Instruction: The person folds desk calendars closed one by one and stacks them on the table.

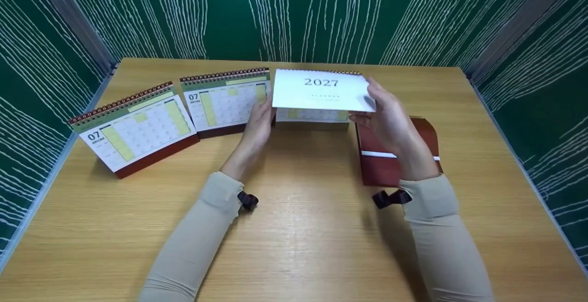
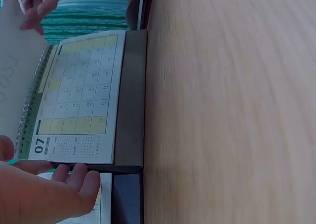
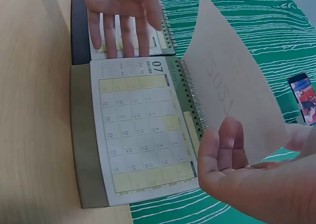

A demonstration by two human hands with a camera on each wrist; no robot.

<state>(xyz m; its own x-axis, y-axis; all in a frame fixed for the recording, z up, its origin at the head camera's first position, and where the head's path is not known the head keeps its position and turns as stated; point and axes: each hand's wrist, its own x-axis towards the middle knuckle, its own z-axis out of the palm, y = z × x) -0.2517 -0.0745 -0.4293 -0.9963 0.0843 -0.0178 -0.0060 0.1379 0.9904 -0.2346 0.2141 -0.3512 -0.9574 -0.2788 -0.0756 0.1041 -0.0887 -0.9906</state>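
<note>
A spiral-bound desk calendar [image 2: 79,91] stands at the back middle of the table with its 07 page showing. Its white cover sheet [image 1: 321,91], printed 2027, is raised over that page. My right hand [image 1: 392,120] pinches the sheet's right edge, thumb on the outer face and fingers on the inner one, as the right wrist view shows. At the calendar's left side is my left hand [image 1: 258,125], its fingers [image 3: 127,34] extended and close to the edge; whether they touch it I cannot tell.
Two similar desk calendars stand to the left, one [image 1: 229,104] adjoining the middle calendar and one [image 1: 142,132] angled farther out. A dark red folder-like item [image 1: 381,169] with a white band lies under my right forearm. Green, white-streaked panels [image 1: 229,21] surround the table.
</note>
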